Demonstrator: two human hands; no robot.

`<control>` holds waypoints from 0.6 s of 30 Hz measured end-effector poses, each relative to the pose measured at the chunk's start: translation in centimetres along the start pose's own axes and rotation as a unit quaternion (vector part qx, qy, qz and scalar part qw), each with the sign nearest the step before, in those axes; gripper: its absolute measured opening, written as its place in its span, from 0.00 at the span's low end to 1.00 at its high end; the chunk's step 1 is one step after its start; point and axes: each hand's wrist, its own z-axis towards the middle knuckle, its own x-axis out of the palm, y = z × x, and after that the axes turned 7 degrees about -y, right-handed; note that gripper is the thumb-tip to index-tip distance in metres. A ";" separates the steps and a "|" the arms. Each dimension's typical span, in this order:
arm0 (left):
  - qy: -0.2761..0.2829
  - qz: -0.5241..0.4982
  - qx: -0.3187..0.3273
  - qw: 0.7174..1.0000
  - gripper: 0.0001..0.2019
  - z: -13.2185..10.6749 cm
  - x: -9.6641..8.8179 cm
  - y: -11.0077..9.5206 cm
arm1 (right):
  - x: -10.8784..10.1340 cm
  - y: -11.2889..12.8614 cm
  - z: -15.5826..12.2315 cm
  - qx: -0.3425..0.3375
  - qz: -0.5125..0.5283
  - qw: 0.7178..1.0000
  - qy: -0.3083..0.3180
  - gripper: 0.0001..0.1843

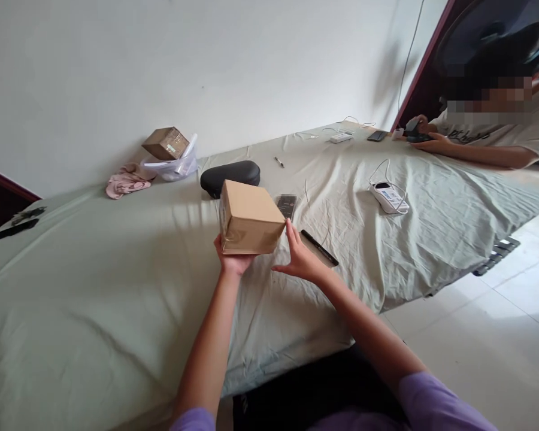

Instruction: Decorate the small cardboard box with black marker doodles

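A brown cardboard box [254, 218], closed, with shiny tape on its side, is held up above the cloth-covered table. From below and at its left corner, my left hand [234, 260] supports it, the fingers partly hidden under the box. My right hand [299, 254] is beside the box's right corner, fingers stretched out and thumb spread apart; the fingertips are at the corner, and whether they touch it I cannot tell. Just behind the box lies a dark phone [287, 206]. A black pen [320, 247] rests on the cloth beyond my right hand.
A black hard case [230, 178] sits behind the box. Farther left are another cardboard box [165, 142] on a plastic bag [173, 167] and a pink cloth [128, 181]. A white power strip [388, 197] with its cord lies right. At the far right another person [489, 140] holds a dark object.
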 end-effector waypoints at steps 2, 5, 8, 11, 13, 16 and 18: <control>0.034 0.011 -0.041 0.998 0.37 -0.4 0.3 0.2 | 0.4 0.2 1.7 -0.036 0.006 0.998 -0.050 0.83; 0.051 0.031 -0.052 0.997 0.36 -0.6 0.2 0.5 | -0.3 1.0 4.2 -0.066 0.098 0.989 -0.089 0.80; 0.042 0.054 -0.053 0.996 0.36 -0.4 -0.5 0.4 | -1.3 1.9 5.3 -0.053 0.210 0.973 -0.082 0.65; 0.043 0.067 -0.044 0.996 0.36 0.0 -1.1 0.3 | -1.7 2.6 5.0 0.001 0.277 0.958 -0.072 0.45; 0.049 0.076 -0.040 0.995 0.36 0.3 -1.3 0.3 | -1.8 3.0 4.6 0.024 0.292 0.953 -0.078 0.39; 0.038 0.096 -0.021 0.994 0.33 1.2 -1.8 0.5 | -2.1 3.6 4.4 0.040 0.294 0.950 -0.092 0.34; 0.013 0.107 0.008 0.994 0.28 2.0 -2.3 0.7 | -2.4 3.8 4.3 0.051 0.298 0.948 -0.101 0.31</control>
